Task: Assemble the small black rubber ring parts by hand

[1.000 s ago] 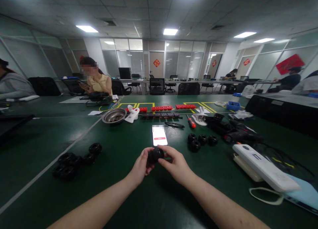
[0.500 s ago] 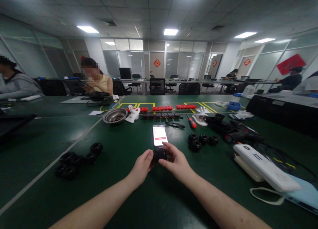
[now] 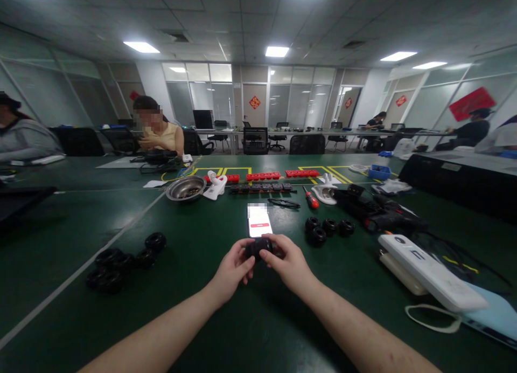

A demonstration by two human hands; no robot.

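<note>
Both hands are on a small black wheel (image 3: 258, 248) just in front of the lit phone (image 3: 259, 222). My left hand (image 3: 233, 265) grips the wheel's left side, its thumb along the near lower edge. On the other side, my right hand (image 3: 288, 258) holds it with the thumb pressed on the near face and fingers behind. My fingers partly cover the wheel. Similar black wheels (image 3: 109, 269) lie in a loose cluster to the left. Several more wheels (image 3: 318, 234) sit right of the phone.
Behind the phone are black glasses (image 3: 284, 203), a dark strip-shaped part (image 3: 262, 188) and red strips (image 3: 263, 176). A metal bowl (image 3: 186, 188) stands at left; a screwdriver (image 3: 311, 198) and power drill (image 3: 388, 214) lie at right. Nearer right is a white device (image 3: 434, 273). People sit farther back.
The wheel has turned in my hands. My left thumb has moved lower on it, and my right thumb now lies across its near face.
</note>
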